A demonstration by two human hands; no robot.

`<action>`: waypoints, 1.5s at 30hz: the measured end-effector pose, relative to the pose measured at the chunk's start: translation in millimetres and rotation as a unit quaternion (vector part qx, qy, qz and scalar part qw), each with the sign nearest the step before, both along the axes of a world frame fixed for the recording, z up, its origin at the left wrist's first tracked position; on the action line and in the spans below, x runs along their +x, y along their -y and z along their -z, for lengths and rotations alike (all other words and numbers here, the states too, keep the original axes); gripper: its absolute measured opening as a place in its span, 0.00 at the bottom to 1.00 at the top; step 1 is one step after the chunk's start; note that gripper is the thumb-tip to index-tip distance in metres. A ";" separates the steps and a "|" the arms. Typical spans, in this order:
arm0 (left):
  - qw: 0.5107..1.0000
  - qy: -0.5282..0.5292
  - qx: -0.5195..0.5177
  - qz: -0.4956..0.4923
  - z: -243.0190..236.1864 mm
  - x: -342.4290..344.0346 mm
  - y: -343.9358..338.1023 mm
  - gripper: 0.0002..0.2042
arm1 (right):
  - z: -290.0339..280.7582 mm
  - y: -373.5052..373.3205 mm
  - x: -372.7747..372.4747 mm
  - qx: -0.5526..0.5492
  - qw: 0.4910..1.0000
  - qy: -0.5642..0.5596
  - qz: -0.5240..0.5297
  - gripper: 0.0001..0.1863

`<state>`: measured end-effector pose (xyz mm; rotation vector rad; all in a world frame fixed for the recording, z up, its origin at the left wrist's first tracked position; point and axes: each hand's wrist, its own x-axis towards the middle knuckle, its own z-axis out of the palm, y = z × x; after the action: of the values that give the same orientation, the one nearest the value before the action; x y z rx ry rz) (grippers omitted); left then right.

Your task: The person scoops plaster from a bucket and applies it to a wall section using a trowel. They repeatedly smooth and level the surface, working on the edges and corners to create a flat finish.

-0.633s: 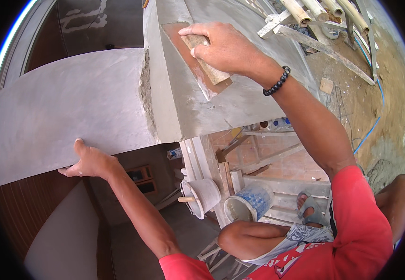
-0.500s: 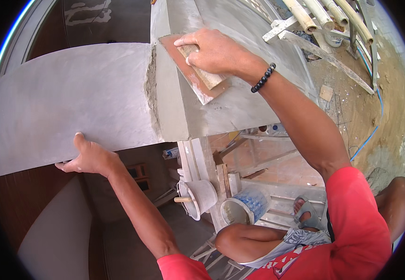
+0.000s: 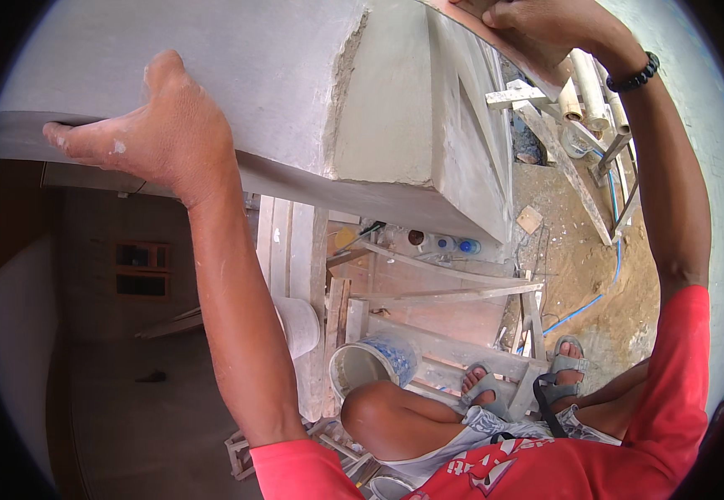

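A grey plastered beam (image 3: 237,75) spans the top of the view, with a rough broken plaster line beside its smooth corner (image 3: 391,100). My left hand (image 3: 166,133) lies against the beam's lower edge, thumb spread up on the face and fingers stretched along the underside. White plaster specks mark its skin. At the upper right, my right hand (image 3: 545,21) is closed around a plastering float (image 3: 537,62) with a reddish board. The float is tilted and partly cut off by the top of the picture. Whether it touches the plaster I cannot tell.
Below stand a blue-and-white bucket (image 3: 391,354) and a white bucket (image 3: 299,325) beside wooden scaffold boards (image 3: 449,292). Several bamboo poles (image 3: 587,92) and a timber frame (image 3: 566,162) are at the right. A blue hose (image 3: 574,312) crosses the sandy ground.
My right hand has carried the float off the corner face, up and to the right. My left hand remains at the beam's lower edge. The whole view has shifted, showing both sandalled feet.
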<state>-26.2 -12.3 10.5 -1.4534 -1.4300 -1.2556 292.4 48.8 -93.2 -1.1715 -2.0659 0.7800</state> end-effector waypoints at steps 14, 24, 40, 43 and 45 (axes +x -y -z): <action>0.999 -0.014 0.015 -0.032 1.9 0.4 -0.2 0.52 | -33.2 -78.3 -67.2 0.153 0.908 0.248 -0.301 0.12; 0.999 -0.035 0.031 0.000 1.3 -4.2 -2.4 0.50 | -47.2 48.2 -33.1 0.125 0.973 0.011 -0.194 0.20; 0.979 0.010 0.204 -0.015 10.8 26.0 -20.7 0.46 | 65.2 35.8 -87.3 -0.198 0.933 -0.287 0.092 0.22; 0.989 0.013 0.148 -0.016 6.7 25.6 -15.3 0.45 | 76.7 69.0 -77.4 -0.281 0.906 -0.289 0.127 0.22; 0.998 -0.005 0.057 -0.016 5.3 13.4 -3.1 0.49 | 75.4 63.2 -68.6 -0.253 0.880 -0.376 0.140 0.23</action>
<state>-12.8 -9.2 5.3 -1.3542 -1.3464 -1.2871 223.7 -14.4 -168.5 -1.1341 -1.0507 1.4068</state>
